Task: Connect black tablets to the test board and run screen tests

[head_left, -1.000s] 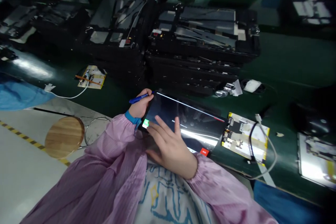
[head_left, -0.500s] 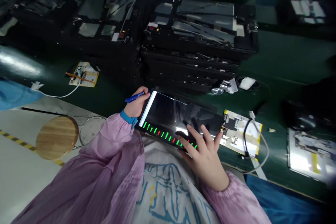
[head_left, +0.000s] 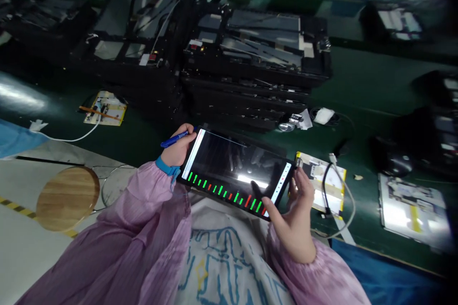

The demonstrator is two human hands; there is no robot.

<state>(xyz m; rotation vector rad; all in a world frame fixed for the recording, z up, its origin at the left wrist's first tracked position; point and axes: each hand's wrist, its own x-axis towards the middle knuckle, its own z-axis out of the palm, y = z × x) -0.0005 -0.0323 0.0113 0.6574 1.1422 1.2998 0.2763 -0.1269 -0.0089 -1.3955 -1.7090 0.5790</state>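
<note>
A dark tablet is held tilted in front of my body, lit with a row of green and red bars along its lower side and a white strip at each end. My left hand grips its left end, and a blue pen sticks out between the fingers of that same hand. At the other end, my right hand has its thumb over the front by the lower right corner and its fingers round the right edge. The tablet hides part of those fingers. Just beyond them lies a bare battery-like board with cables.
Stacks of black device housings stand along the back of the green bench. A second board with a white cable lies left. Silvery panel sits at right, near a black mouse-like object. A wooden stool stands lower left.
My right hand has gone from spread fingers over the screen to gripping its right end. A white strip with icons now shows there. The whole view has shifted slightly.
</note>
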